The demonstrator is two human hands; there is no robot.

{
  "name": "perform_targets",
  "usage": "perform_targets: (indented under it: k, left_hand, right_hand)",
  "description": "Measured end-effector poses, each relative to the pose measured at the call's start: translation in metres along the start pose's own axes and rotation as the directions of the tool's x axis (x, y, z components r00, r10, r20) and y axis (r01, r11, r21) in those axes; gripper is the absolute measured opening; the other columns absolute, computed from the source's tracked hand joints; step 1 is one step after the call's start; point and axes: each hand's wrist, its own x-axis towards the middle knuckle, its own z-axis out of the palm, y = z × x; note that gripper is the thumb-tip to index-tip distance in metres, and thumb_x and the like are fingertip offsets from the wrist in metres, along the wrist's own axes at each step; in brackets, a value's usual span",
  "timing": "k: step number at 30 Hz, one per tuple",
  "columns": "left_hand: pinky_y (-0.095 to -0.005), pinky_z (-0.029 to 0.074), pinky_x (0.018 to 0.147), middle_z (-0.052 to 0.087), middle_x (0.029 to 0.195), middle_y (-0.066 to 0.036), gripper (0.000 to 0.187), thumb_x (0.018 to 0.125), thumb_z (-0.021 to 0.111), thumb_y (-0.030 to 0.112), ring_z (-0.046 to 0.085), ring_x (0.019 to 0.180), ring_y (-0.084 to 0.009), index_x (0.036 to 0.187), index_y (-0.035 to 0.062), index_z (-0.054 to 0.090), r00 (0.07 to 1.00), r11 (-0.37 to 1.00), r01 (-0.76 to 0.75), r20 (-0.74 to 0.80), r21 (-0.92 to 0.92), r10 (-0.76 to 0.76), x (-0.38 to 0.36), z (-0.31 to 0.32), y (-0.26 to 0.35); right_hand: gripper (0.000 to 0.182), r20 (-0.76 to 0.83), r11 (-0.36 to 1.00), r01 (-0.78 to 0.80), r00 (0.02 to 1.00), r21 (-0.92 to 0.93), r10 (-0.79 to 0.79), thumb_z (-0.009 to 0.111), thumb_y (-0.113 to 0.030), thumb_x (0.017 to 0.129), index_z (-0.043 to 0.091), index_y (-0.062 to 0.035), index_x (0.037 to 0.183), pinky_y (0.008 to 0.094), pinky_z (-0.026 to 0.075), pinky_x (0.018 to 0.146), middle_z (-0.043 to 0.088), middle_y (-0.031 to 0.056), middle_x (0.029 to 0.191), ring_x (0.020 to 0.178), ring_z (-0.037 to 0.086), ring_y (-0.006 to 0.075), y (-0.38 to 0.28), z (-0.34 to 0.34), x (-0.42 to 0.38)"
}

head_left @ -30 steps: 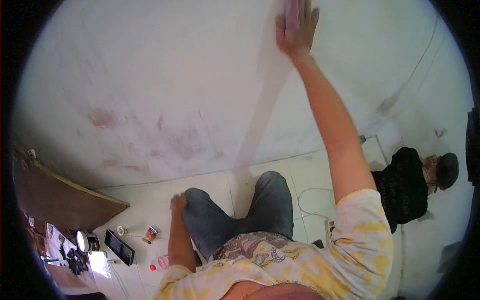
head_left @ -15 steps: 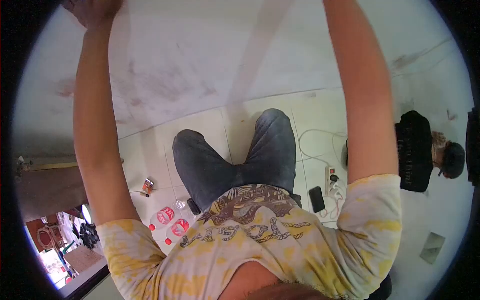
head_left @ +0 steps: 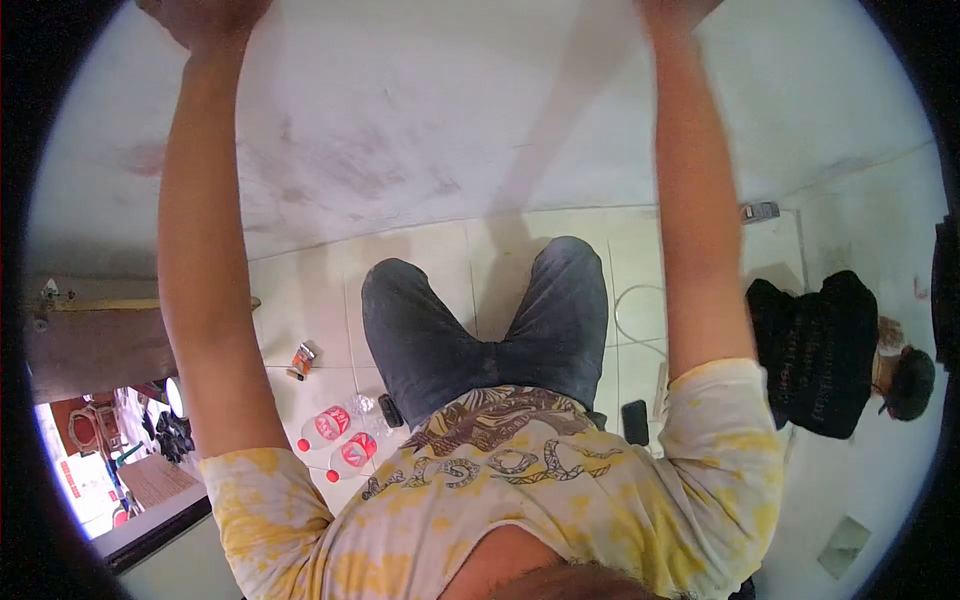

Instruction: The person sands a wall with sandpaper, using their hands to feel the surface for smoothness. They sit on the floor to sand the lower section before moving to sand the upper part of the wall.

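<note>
Both my arms reach up toward the white wall (head_left: 400, 110) ahead. At the top left edge, only the wrist and back part of my left hand (head_left: 210, 22) show, and its fingers lie beyond the frame. My right hand (head_left: 682, 12) is cut off at the top right in the same way. What either hand holds, or whether it touches the wall, is out of sight. Reddish smudges mark the wall between my arms. Below are my bent knees in dark jeans (head_left: 490, 330).
Two clear bottles with red caps and labels (head_left: 330, 425) lie on the tiled floor (head_left: 310, 290), near an orange pack (head_left: 303, 358). A black phone (head_left: 635, 422) lies by my right side, near a cable (head_left: 625, 300). A person in black (head_left: 815, 355) is at the right.
My right forearm has moved down and left, bringing part of my right hand into view. My left hand sits slightly further right. The view has shifted, showing more of the person in black.
</note>
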Motion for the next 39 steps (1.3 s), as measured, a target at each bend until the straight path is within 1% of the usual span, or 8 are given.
perform_targets:
  k: [6,9,12,16,19,25,32,39]
  left_hand:
    - [-0.0529,0.015,0.116,0.026,0.157,-0.014,0.063,0.099,0.033,0.051,0.022,0.145,-0.0338,0.149,0.0131,0.033,0.995,0.998,0.054,0.091,-0.036,-0.051,0.005,-0.014,0.009]
    - [-0.0531,0.015,0.116,0.027,0.157,-0.015,0.062,0.099,0.033,0.049,0.023,0.145,-0.0353,0.149,0.0123,0.034,0.991,0.997,0.071,0.115,0.006,-0.071,0.002,-0.013,0.010]
    - [-0.0532,0.016,0.115,0.027,0.157,-0.015,0.061,0.099,0.035,0.045,0.023,0.145,-0.0352,0.150,0.0123,0.034,0.996,0.999,0.048,0.069,-0.014,-0.047,0.002,-0.009,0.011]
    - [-0.0555,0.018,0.113,0.033,0.151,-0.018,0.062,0.095,0.044,0.045,0.027,0.141,-0.0381,0.146,0.0116,0.038,0.993,0.998,0.065,0.101,-0.005,-0.064,-0.003,-0.007,0.003]
    - [-0.0576,0.024,0.108,0.048,0.140,-0.018,0.058,0.094,0.052,0.048,0.038,0.132,-0.0413,0.141,0.0157,0.047,0.989,0.986,0.134,0.082,-0.099,-0.126,0.000,-0.006,0.016]
    - [-0.0594,0.021,0.109,0.043,0.144,-0.019,0.061,0.094,0.049,0.052,0.036,0.134,-0.0409,0.143,0.0156,0.045,0.998,0.984,0.047,0.051,-0.169,-0.039,-0.004,-0.006,0.011]
    - [-0.0583,0.017,0.112,0.036,0.150,-0.019,0.062,0.096,0.043,0.052,0.029,0.141,-0.0395,0.147,0.0161,0.040,0.988,0.974,0.131,0.104,-0.182,-0.114,0.006,-0.017,0.023]
    - [-0.0561,0.016,0.114,0.029,0.155,-0.016,0.062,0.097,0.043,0.049,0.026,0.143,-0.0357,0.150,0.0176,0.035,0.980,0.981,0.142,0.159,-0.134,-0.120,0.012,-0.023,0.024]
  right_hand:
    - [0.062,0.371,0.992,-0.121,0.921,-0.019,0.120,0.050,-0.029,0.092,0.036,0.0008,0.144,0.0736,0.007,0.106,0.027,0.0313,0.150,0.140,0.018,0.0532,-0.002,-0.037,-0.226]
    - [0.063,0.128,0.983,-0.181,0.976,0.016,0.178,0.044,-0.027,0.096,0.029,0.0102,0.145,0.0610,0.003,0.114,0.022,0.0306,0.153,0.144,0.012,0.0488,-0.007,-0.024,-0.107]
    - [0.052,0.000,0.968,-0.250,0.968,-0.014,0.250,0.035,-0.024,0.100,0.033,-0.0026,0.148,0.0519,0.007,0.118,0.027,0.0169,0.156,0.146,0.019,0.0339,-0.007,-0.010,-0.042]
    - [0.066,0.182,0.955,-0.295,0.938,-0.030,0.295,0.042,-0.030,0.097,0.024,0.0087,0.147,0.0609,0.001,0.114,0.017,0.0278,0.156,0.146,0.007,0.0461,-0.020,-0.029,-0.212]
    - [0.074,0.405,0.752,-0.641,0.653,-0.154,0.639,0.043,-0.031,0.095,0.012,0.0095,0.149,0.0584,-0.008,0.114,0.006,0.0244,0.158,0.147,-0.004,0.0424,-0.043,-0.063,-0.319]
    - [0.075,0.035,0.852,-0.520,0.854,0.060,0.519,0.037,-0.040,0.098,0.012,0.0089,0.149,0.0564,-0.010,0.114,0.008,0.0255,0.158,0.148,0.001,0.0386,-0.023,-0.011,-0.148]
    - [0.075,0.386,0.809,-0.584,0.733,-0.066,0.560,0.034,-0.038,0.099,0.009,0.0127,0.148,0.0564,-0.012,0.113,0.004,0.0284,0.158,0.147,-0.005,0.0428,-0.034,-0.055,-0.338]
    - [0.069,0.131,0.776,-0.630,0.768,-0.028,0.627,0.033,-0.032,0.101,0.007,0.0088,0.150,0.0562,-0.008,0.115,0.007,0.0230,0.159,0.148,0.001,0.0383,0.044,-0.026,-0.090]
